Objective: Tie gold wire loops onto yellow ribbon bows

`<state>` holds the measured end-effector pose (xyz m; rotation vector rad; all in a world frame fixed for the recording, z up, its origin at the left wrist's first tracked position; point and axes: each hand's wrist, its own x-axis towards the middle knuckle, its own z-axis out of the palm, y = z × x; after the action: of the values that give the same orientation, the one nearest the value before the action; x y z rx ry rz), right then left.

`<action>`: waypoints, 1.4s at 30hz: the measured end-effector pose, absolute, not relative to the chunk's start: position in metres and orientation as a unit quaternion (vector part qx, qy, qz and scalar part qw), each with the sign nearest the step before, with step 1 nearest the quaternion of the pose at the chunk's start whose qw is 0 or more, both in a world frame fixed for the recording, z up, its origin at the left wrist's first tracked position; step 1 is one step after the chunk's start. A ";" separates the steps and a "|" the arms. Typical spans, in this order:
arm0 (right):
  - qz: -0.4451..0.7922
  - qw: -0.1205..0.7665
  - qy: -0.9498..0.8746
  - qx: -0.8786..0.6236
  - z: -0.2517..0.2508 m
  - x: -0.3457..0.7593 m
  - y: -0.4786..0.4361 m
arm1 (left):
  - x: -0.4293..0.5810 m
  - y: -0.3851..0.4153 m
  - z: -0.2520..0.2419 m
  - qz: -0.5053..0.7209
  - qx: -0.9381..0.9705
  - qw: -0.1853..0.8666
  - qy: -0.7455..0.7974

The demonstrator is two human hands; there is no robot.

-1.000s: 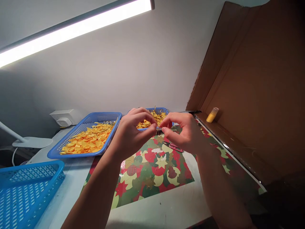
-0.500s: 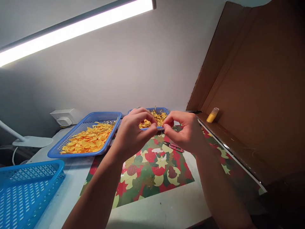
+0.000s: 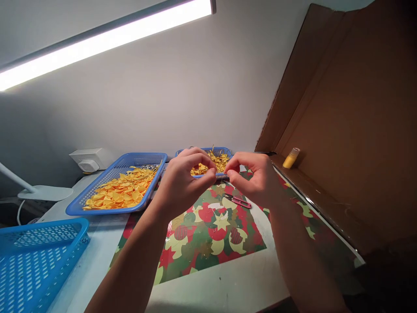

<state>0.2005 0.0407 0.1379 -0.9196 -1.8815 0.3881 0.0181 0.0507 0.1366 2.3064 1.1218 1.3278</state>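
Observation:
My left hand point(image 3: 189, 174) and my right hand point(image 3: 250, 174) are raised over the patterned sheet point(image 3: 215, 243), fingertips facing each other with a small gap between. Thumb and forefinger are pinched together on each hand. Whatever they grip is too small or thin to make out. Just behind them stands a blue basket point(image 3: 224, 152) holding yellow pieces and gold-coloured strands point(image 3: 216, 161), partly hidden by my left hand. Below my right hand, a pair of red-handled thread snips point(image 3: 238, 201) lies on the sheet.
Left of my hands is a blue basket point(image 3: 76, 208) of yellow ribbon-like pieces point(image 3: 122, 191). A lighter blue basket point(image 3: 42, 265) sits nearer. A cardboard panel point(image 3: 352, 130) rises at right, with a small yellow-filled bottle point(image 3: 291, 158) beside it. A white lamp base point(image 3: 48, 193) stands far left.
My right hand has shifted slightly to the right, so the gap between the two pinches is a little wider. My left hand stays nearly where it was.

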 end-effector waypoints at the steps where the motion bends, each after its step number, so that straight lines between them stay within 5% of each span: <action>1: 0.166 0.476 -0.775 -0.381 0.138 0.202 0.041 | 0.018 0.051 0.137 0.455 0.794 0.127 0.383; 13: 0.191 0.437 -0.788 -0.390 0.137 0.201 0.041 | 0.020 0.050 0.137 0.449 0.800 0.132 0.376; 42: 0.146 0.510 -0.770 -0.356 0.140 0.202 0.040 | 0.017 0.050 0.133 0.376 0.854 0.148 0.327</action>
<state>0.2018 0.0396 0.1402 -0.8562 -1.8538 0.3519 0.0169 0.0505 0.1333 2.4562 0.9413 1.0801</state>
